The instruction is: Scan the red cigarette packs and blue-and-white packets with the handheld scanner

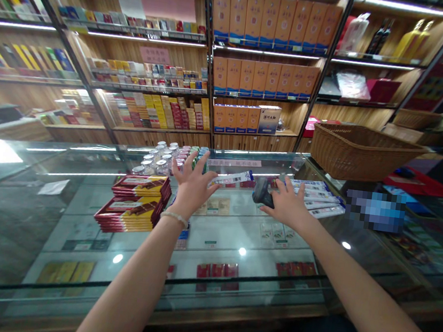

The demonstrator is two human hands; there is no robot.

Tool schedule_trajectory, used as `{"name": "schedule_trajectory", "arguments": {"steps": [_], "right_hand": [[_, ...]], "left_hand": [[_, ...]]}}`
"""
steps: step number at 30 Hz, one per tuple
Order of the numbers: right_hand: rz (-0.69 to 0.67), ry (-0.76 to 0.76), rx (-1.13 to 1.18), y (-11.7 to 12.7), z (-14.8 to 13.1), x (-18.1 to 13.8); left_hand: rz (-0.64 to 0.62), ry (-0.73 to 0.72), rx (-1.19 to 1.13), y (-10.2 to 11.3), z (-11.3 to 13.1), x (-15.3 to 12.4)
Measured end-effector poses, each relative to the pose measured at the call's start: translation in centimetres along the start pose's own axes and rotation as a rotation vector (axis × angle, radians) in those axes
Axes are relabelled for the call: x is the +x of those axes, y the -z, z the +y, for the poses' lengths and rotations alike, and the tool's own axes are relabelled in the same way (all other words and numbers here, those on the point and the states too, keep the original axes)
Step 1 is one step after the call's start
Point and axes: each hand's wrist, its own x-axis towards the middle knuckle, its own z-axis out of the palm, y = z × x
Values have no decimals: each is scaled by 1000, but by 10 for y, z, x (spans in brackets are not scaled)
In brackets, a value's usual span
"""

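Note:
My left hand [191,186], with a pale bracelet at the wrist, is spread wide above the glass counter [237,232]. Between its thumb and index finger shows the near end of a narrow white-and-blue packet [233,178] with a barcode. My right hand [290,205] has its fingers stretched apart, thumb by a black handheld barcode scanner [262,191]; the scanner's handle runs partly out of sight beside the palm. Several similar white-and-blue packets [323,206] lie just beyond my right hand. Stacked chocolate bars [131,206] in red-and-yellow wrappers sit left of my left hand.
Small jars or cans [160,165] with pale lids stand behind the chocolate. A wicker basket [360,153] rests at the right back. Flat boxes [218,276] show beneath the glass. Across the counter, shelves hold orange boxes [269,21] and many small packs [163,113].

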Motion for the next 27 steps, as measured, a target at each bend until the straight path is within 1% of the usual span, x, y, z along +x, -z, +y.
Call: {"name": "schedule_trajectory", "arguments": {"steps": [4,8,14,18,20,22,24,27], "right_hand": [[6,-1,14,7,-7,5],[-22,-7,89,10,-10,10],[-50,-101,180,4,-3,20],[-17,-166,243,14,6,29],[42,-190,356,23,11,32],[96,-190,568,30,15,33],[105,-202,758,34,17,31],[113,-227,896,33,14,25]], "left_hand": [[-8,0,11,-1,-1,-1],[-16,-1,6,-1,-1,-1],[-5,13,2,-1,0,-1],[-1,8,27,-1,-2,-2],[3,8,44,-1,-2,-2],[1,15,55,0,-3,-2],[-2,25,61,1,-3,-1],[-4,41,74,-1,-4,0]]}}
